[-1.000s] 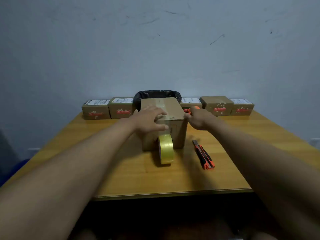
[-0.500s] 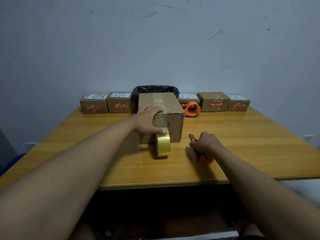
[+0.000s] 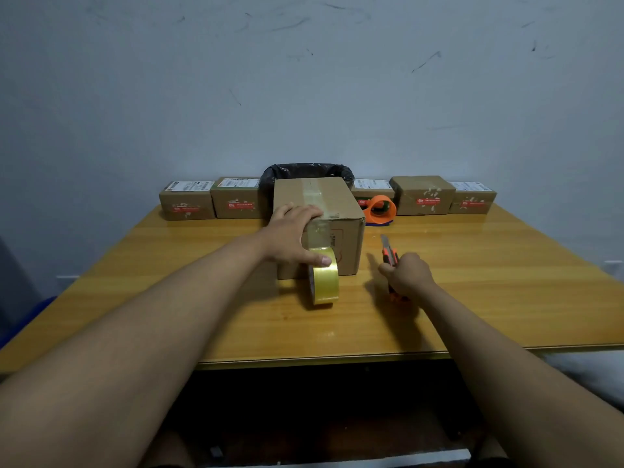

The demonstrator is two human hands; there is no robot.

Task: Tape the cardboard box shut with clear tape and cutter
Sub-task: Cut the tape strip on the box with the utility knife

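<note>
Wall [image 3: 304, 79]: pale grey, scuffed with dark marks, fills the upper half of the view.
Table [image 3: 489, 282]: glossy yellow wood, carrying everything else.
Cardboard box [image 3: 341, 204]: stands at the middle of the table, flaps closed, a strip of clear tape running along its top seam and down the near face.
Black bag [image 3: 304, 170]: a bin liner's rim showing just behind the box.
Small parcels [image 3: 187, 206]: a row of brown boxes with red labels along the table's far edge, on both sides of the big box.
Left hand [image 3: 290, 236]: spread flat over the near top edge of the box, fingers pressing down, thumb reaching down onto the top of the roll.
Right hand [image 3: 408, 276]: closed in a fist around the cutter's handle, just right of the box, low over the table.
Tape roll [image 3: 324, 282]: clear yellowish tape, standing on edge against the box's front face, its strip joined up to the box.
Orange dispenser [image 3: 383, 209]: sits behind the box's right corner, near the parcels.
Cutter [image 3: 388, 251]: orange and black, blade end pointing away toward the wall, apart from the box.
</note>
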